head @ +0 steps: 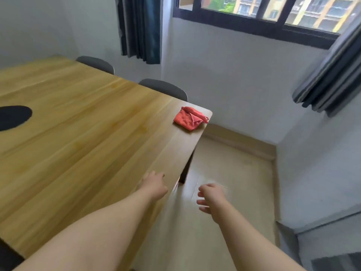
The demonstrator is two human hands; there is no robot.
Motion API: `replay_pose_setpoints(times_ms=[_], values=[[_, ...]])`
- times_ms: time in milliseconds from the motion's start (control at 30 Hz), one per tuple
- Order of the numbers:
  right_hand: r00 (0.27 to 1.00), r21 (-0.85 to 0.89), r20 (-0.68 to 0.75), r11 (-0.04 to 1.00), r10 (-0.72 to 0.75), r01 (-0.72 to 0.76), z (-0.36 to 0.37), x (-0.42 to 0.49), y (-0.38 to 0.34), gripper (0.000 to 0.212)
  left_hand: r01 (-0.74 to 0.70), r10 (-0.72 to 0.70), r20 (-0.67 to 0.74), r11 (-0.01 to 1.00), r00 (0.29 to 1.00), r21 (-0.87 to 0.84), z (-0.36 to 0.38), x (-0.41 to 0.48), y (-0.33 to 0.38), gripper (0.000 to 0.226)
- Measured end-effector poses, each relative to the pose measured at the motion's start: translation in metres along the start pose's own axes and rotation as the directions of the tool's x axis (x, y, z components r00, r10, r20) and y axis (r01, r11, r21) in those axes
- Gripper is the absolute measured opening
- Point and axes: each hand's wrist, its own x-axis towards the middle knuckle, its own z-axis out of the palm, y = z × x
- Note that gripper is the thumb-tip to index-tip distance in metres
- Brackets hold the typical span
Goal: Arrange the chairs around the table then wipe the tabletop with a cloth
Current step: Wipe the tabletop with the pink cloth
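A long wooden table [82,137] fills the left of the view. A crumpled red cloth [190,118] lies on its far right corner. Two grey chair backs show behind the far edge, one [95,63] to the left and one [166,89] nearer the cloth, both pushed in. My left hand [154,185] hovers over the table's near right edge, fingers apart and holding nothing. My right hand [211,198] is beside the table over the floor, fingers spread and empty. Both hands are well short of the cloth.
A black oval patch [11,116] sits in the tabletop at the left. A dark table leg [185,173] stands under the right edge. Beige floor [230,173] runs to a white wall with a window and dark curtains [140,28]. A dark object [332,261] lies bottom right.
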Motion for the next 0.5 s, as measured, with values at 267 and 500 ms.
replay_pose_setpoints(times_ms=[267, 500], values=[[0.988, -0.128, 0.134, 0.988, -0.073, 0.091, -0.004, 0.061, -0.043, 0.021, -0.008, 0.022, -0.081, 0.986, 0.996, 0.167, -0.001, 0.030, 0.015, 0.070], [0.978, -0.242, 0.119, 0.950, -0.172, 0.196, -0.016, 0.142, -0.110, 0.032, 0.016, 0.014, -0.186, 0.988, 0.982, 0.156, -0.036, 0.137, 0.050, 0.068]])
